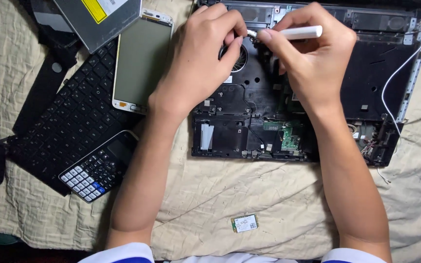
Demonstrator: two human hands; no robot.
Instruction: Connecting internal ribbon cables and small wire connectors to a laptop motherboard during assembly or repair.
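Note:
An opened black laptop base (366,73) lies on a beige cloth, its round fan (241,59) and a green circuit board (288,137) exposed. My right hand (313,58) grips a white pen-like tool (298,32), tip pointing left at the area above the fan. My left hand (200,58) rests over the laptop's left part, fingertips pinched together right at the tool's tip; whether they hold something small I cannot tell.
A detached black keyboard (69,122) lies left, with a dark calculator (98,165), a white-framed phone screen (140,61) and a grey optical drive (98,19) on or beside it. A small green card (244,223) sits on the cloth (230,185). White wire (400,68) runs at the laptop's right.

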